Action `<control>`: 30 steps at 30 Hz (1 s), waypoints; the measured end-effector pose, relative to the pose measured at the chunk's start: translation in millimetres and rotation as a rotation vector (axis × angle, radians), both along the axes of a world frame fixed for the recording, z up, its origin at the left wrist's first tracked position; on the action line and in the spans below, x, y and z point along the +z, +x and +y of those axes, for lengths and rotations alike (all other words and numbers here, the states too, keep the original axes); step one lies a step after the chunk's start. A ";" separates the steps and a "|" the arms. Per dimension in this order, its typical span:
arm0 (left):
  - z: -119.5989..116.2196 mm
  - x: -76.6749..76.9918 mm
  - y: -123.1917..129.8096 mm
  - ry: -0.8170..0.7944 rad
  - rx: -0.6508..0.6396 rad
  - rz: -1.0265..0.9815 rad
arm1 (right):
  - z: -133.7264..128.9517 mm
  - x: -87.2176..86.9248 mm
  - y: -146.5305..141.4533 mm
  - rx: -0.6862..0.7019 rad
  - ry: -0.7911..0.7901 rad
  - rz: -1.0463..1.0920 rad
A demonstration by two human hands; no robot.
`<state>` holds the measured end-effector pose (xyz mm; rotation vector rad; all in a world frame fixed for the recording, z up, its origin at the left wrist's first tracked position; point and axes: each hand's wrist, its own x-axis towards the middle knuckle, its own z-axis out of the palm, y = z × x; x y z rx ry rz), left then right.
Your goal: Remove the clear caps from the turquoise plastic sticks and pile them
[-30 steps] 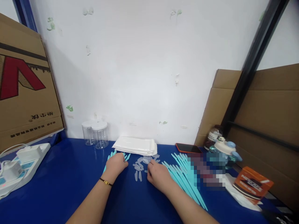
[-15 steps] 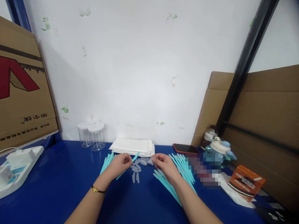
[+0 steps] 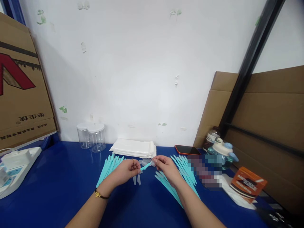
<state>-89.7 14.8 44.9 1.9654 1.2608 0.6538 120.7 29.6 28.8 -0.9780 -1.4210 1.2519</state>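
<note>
My left hand (image 3: 129, 171) is closed in a pinch on a slim turquoise stick, which looks like an eyebrow razor (image 3: 145, 166), its tip angled up to the right. At that tip, my right hand (image 3: 165, 167) pinches a small translucent cap (image 3: 152, 162); whether the cap is on the tip is too small to tell. More loose translucent caps (image 3: 139, 180) lie on the blue table between and behind my hands. A fan of turquoise razors (image 3: 106, 167) lies beside my left hand. Others with pale tips (image 3: 184, 167) spread under and beyond my right wrist.
White packets (image 3: 133, 148) lie by the wall, with two clear lidded jars (image 3: 98, 139) to their left. A power strip (image 3: 21, 171) sits at far left. Rightward are a phone (image 3: 187, 150), a brown bottle (image 3: 211, 139), a teal water bottle (image 3: 220, 153) and an orange box (image 3: 248, 184).
My left hand has moved right and slightly down, bringing the razor's tip to the cap in my right hand. My right hand has barely moved. The view has shifted slightly.
</note>
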 end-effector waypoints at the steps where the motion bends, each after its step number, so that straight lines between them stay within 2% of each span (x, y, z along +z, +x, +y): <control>1: -0.3 -0.1 0.2 -0.001 -0.003 -0.002 | 0.2 -0.2 0.2 -0.004 0.001 0.004; 6: 0.8 -1.2 -1.2 0.006 0.005 0.016 | 0.2 -0.7 1.4 -0.007 0.010 -0.005; 10: 1.5 -2.3 -1.8 0.018 -0.016 0.003 | -3.4 -1.7 -3.1 0.046 0.008 -0.033; 14: -1.4 -5.0 8.1 0.022 0.003 -0.024 | -6.2 -3.4 -9.5 0.110 -0.021 0.000; 18: -3.5 -4.1 14.9 -0.001 0.002 -0.077 | -4.4 0.0 -4.6 0.101 -0.048 0.002; 21: 0.9 1.3 0.0 0.052 0.103 -0.007 | -3.7 3.7 4.4 0.087 0.019 -0.306; 25: 11.8 5.2 -38.9 0.148 0.423 0.336 | -5.1 1.2 10.4 0.041 0.232 -0.801; 28: 16.8 2.4 -59.9 0.101 0.538 0.475 | -5.3 -3.2 8.3 -0.050 0.300 -0.977; 30: 18.4 -1.4 -64.8 0.074 0.570 0.518 | -6.3 -4.8 2.9 -0.101 0.343 -1.003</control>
